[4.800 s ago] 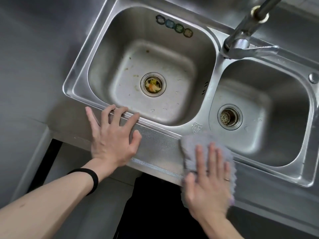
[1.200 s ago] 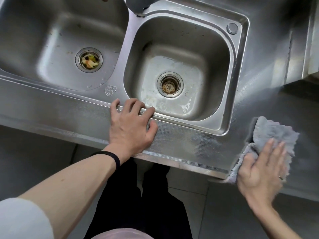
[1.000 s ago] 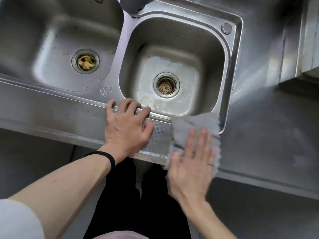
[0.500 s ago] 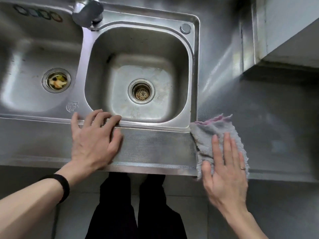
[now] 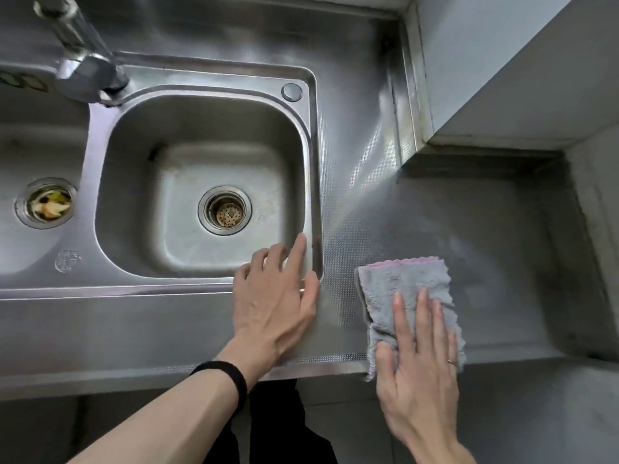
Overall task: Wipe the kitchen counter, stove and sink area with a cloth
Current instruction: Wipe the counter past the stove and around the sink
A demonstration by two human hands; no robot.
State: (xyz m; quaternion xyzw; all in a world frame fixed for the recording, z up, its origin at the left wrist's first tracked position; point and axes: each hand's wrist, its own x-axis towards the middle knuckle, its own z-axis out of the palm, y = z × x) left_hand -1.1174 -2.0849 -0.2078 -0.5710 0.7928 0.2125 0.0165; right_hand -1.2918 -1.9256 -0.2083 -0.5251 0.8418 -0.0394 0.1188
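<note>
The right hand lies flat on the cloth, fingers straight and close together, pressing it down rather than gripping it; a ring shows on one finger. The cloth, grey with a pink far edge, is spread on the steel surface just to the right of the right basin, level with the basin's near corner, and its near edge hangs over the front lip of the surface under the heel of the hand.

The left hand rests open at the basin's near right corner, fingers loosely spread, the fingertips reaching over the rim. It holds nothing and seems to brace the body. A black band circles that wrist.

The step in hand looks like wiping the surface right of the basin. The area beyond the cloth, farther from the basin and running to the wall corner, looks dull and smeared, so the next move probably calls for keeping the palm flat and sweeping the cloth outward in overlapping passes.

Inside the basin the strainer sits at the middle. To the basin's left, the other basin's drain holds food scraps, and the faucet stands at the far left corner. No stove is in view.
</note>
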